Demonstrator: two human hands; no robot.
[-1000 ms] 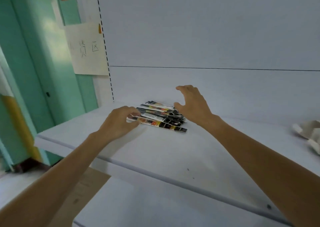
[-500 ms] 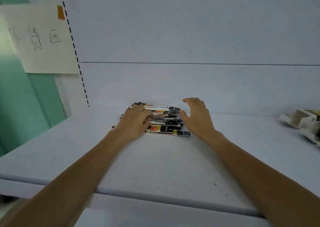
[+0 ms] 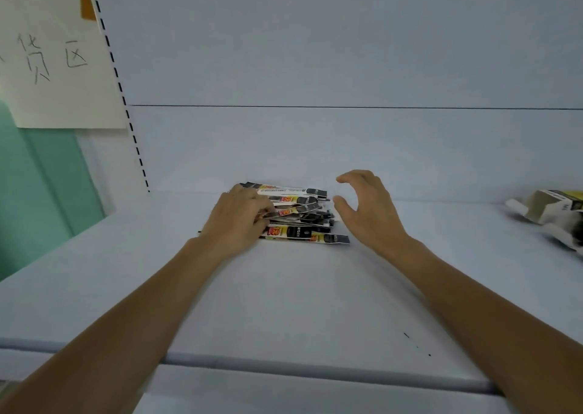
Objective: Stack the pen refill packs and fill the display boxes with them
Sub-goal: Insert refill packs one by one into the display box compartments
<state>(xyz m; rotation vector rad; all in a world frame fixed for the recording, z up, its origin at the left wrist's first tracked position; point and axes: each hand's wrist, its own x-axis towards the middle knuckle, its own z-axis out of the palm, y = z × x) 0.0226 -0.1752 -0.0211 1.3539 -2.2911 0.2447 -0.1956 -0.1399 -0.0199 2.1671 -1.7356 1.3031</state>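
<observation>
The left hand (image 3: pixel 236 221) had curled over the stack of refill packs (image 3: pixel 303 221), pinching its left end; the right hand (image 3: pixel 369 214) stayed spread and empty beside it. The stack (black, red, yellow print) lay uneven, far back on the shelf (image 3: pixel 284 303).

I see the left hand (image 3: pixel 239 221) gripping the left end of the refill packs (image 3: pixel 303 221), a loose pile lying on the white shelf (image 3: pixel 284 303). The right hand (image 3: pixel 369 214) hovers just beside the pile's right end, fingers spread and curved. An opened cardboard box (image 3: pixel 549 211) lies tipped at far right, and a handwritten paper sign (image 3: pixel 60 57) hangs upper left.
</observation>
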